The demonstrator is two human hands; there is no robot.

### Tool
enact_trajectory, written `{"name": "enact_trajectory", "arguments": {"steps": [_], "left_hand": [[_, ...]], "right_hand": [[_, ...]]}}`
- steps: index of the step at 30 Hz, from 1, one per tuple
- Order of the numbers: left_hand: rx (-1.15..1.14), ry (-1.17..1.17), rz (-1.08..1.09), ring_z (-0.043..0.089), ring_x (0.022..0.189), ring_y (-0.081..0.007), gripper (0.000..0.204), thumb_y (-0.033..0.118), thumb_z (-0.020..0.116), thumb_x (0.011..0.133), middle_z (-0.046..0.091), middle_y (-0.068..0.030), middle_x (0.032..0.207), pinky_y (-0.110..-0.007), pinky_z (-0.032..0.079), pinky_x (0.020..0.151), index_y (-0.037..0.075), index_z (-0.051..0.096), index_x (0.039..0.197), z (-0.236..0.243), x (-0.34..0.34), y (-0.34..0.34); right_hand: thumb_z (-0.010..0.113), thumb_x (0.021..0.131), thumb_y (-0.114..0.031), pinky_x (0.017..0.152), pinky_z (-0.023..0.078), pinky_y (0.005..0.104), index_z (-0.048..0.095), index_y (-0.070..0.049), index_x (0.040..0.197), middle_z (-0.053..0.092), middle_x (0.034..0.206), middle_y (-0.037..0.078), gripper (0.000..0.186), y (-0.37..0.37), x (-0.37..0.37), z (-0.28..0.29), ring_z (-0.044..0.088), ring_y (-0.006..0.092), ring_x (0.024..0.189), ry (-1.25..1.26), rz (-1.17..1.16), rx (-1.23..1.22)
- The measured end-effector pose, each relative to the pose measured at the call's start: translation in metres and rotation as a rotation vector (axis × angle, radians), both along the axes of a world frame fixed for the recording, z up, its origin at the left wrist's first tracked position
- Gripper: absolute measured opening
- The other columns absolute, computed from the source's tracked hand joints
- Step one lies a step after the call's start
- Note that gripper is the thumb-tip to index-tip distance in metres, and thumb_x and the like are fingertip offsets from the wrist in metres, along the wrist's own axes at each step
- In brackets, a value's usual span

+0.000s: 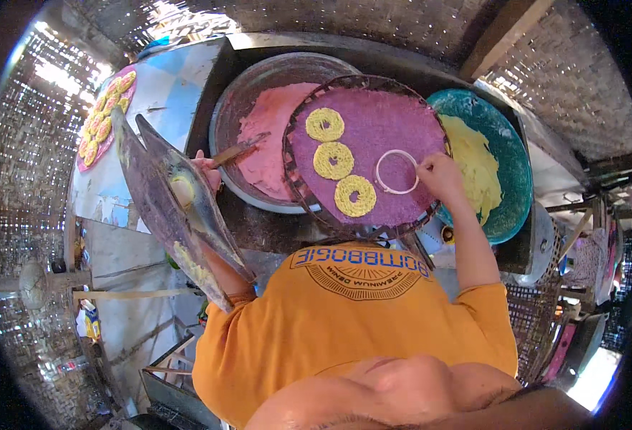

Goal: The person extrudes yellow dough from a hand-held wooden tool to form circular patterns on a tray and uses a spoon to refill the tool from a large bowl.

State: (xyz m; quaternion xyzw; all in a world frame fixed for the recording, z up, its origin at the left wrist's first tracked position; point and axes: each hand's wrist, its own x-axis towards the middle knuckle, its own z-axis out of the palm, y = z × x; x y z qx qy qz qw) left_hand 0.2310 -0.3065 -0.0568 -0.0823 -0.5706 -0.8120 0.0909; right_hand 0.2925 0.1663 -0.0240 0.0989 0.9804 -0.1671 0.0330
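Note:
My left hand [208,170] is closed at the long, dark two-armed wooden press [155,183], which partly hides it. Yellow dough shows in the press's round opening, and more is smeared near its lower end. A flat wooden stick [240,149] juts from beside those fingers over the pink dough [273,118]. My right hand [442,177] pinches the edge of a thin white ring [379,175] at the right side of the round tray covered in purple cloth [373,122]. To the ring's left, three yellow coiled dough rings [333,160] form a slanting row on the cloth.
A large grey basin [223,107] holds the pink dough, partly under the tray. At right stands a green basin [518,172] with yellow dough [479,168]. Several yellow-and-pink coiled pieces [104,118] lie on the blue-and-white surface [162,122] at left. Woven walls [573,86] surround the place.

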Motion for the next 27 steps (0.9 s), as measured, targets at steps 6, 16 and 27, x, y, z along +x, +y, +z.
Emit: {"name": "enact_trajectory", "arguments": {"steps": [6,16,27], "left_hand": [[0.107,0.134,-0.138,0.056,0.08,-0.0156,0.025,0.008,0.063,0.078,0.056,-0.0048,0.088,-0.054,0.026,0.102,0.006,0.053,0.1,0.018,0.002,0.032],[0.023,0.118,0.013,0.056,0.076,-0.0152,0.027,0.014,0.067,0.075,0.057,-0.0074,0.083,-0.053,0.03,0.099,0.002,0.054,0.096,0.049,0.018,0.049],[-0.371,0.247,0.263,0.055,0.067,-0.0201,0.027,0.026,0.065,0.073,0.056,-0.0085,0.075,-0.038,0.043,0.068,0.005,0.056,0.089,0.057,0.024,0.132]], "right_hand": [[0.058,0.071,-0.029,0.071,0.047,0.0417,0.066,-0.01,0.075,0.061,0.086,0.014,0.022,0.006,0.035,-0.021,0.059,0.0317,0.08,0.075,0.0,-0.032],[0.057,0.073,-0.031,0.07,0.047,0.0417,0.067,-0.008,0.074,0.06,0.084,0.014,0.025,-0.008,0.049,-0.013,0.059,0.0315,0.079,0.052,-0.032,-0.074],[0.049,0.083,-0.046,0.079,0.044,0.0359,0.055,-0.005,0.108,0.057,0.102,0.013,0.049,-0.039,0.079,0.052,0.056,0.0248,0.092,0.266,0.335,-0.629]]}}
